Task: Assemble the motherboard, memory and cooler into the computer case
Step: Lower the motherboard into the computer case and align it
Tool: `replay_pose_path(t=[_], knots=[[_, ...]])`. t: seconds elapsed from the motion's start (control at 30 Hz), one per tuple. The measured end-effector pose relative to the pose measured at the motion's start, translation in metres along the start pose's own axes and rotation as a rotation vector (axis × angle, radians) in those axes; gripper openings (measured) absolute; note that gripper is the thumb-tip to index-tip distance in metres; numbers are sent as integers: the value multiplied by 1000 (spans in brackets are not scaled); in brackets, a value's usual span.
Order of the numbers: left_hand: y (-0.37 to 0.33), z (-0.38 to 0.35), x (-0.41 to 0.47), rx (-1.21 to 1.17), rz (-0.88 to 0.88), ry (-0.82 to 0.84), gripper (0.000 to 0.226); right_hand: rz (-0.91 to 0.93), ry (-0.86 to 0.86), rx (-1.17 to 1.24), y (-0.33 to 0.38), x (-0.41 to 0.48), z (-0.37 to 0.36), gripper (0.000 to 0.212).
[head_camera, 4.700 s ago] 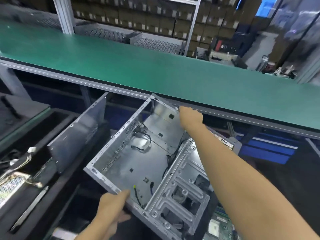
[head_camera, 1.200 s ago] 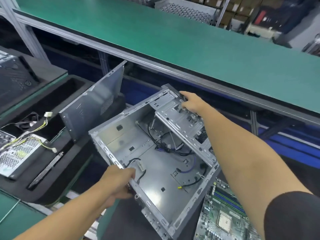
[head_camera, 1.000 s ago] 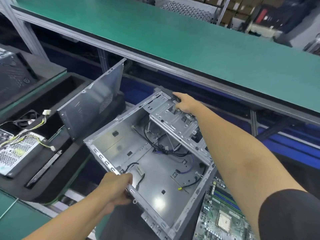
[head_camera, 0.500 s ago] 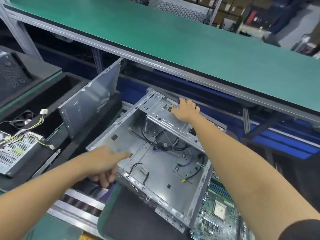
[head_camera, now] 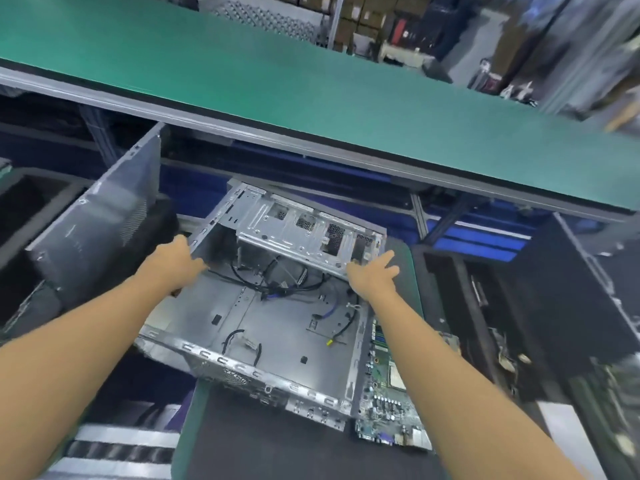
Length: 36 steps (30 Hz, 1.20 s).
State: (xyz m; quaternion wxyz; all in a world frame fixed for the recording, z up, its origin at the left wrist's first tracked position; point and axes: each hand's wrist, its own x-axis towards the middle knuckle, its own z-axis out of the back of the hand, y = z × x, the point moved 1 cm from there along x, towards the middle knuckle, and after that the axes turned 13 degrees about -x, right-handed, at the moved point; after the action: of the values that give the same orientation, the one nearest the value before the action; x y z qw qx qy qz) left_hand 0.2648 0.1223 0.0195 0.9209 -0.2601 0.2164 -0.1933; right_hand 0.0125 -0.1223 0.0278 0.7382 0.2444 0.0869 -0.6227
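on the dark mat (head_camera: 259, 445): computer case (head_camera: 277, 327), bare inside save cables (head_camera: 280, 289), gripped at side wall by left hand (head_camera: 173, 261), touched by splayed right hand (head_camera: 372, 277). motherboard (head_camera: 388, 393) just beside, nothing fitted yet.

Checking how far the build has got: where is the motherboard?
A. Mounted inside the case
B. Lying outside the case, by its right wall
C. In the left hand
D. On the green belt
B: the motherboard lies flat beside the right wall of the case, whose floor holds only loose cables.
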Motion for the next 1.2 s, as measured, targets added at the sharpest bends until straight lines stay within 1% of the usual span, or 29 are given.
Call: replay_pose_path(t=[0.03, 0.07, 0.1, 0.17, 0.27, 0.33, 0.37, 0.43, 0.5, 0.53, 0.6, 0.7, 0.77, 0.87, 0.93, 1.03, 1.13, 1.17, 1.2], knots=[[1, 0, 2, 30, -26, -41, 25, -14, 45, 70, -7, -3, -3, 93], [2, 0, 3, 57, -34, -70, 15, 0, 64, 114, -13, -4, -6, 88], [3, 0, 2, 73, -32, -75, 11, 26, 62, 140, -17, -4, -8, 82], [5, -2, -3, 75, -21, -59, 11, 65, 36, 163, -19, -6, -7, 74], [7, -7, -17, 82, 2, -47, 14, 129, 79, 186, -23, -5, 4, 74], [11, -10, -22, 85, -3, -46, 18, 176, 140, 228, -34, -2, 13, 75], [13, -11, -23, 85, -6, -47, 19, 185, 143, 250, -44, 2, 19, 73], [17, -12, -23, 100, -2, -45, 21, 162, 81, 248, -74, 13, 33, 58], [19, -15, -20, 103, 29, -45, 24, 83, 9, 164, -114, 29, 47, 42], [20, -16, -17, 106, 47, -47, 26, 31, 1, 105, -136, 36, 52, 38], [24, -21, -6, 107, 82, -50, 36, -30, 40, 4, -171, 41, 56, 29], [44, -34, 24, 171, 107, -19, 53, -12, 150, -114, -196, 39, 48, 8], [56, -42, 39, 197, 128, -7, 58, 33, 195, -156, -200, 39, 39, 8], [55, -43, 32, 196, 129, -22, 58, 150, 299, -213, -197, 38, 26, 21], [43, -39, 14, 165, 132, -32, 57, 239, 361, -287, -191, 33, 21, 24], [14, -31, -30, 130, 111, -83, 51, 306, 374, -281, -180, 27, 14, 21], [-3, -30, -57, 96, 71, -107, 46, 315, 297, -176, -169, 29, 9, 26], [-6, -31, -63, 91, 68, -103, 45, 288, 276, -67, -166, 30, 8, 28], [-9, -32, -66, 88, 65, -103, 43, 245, 274, 97, -162, 30, 8, 31]])
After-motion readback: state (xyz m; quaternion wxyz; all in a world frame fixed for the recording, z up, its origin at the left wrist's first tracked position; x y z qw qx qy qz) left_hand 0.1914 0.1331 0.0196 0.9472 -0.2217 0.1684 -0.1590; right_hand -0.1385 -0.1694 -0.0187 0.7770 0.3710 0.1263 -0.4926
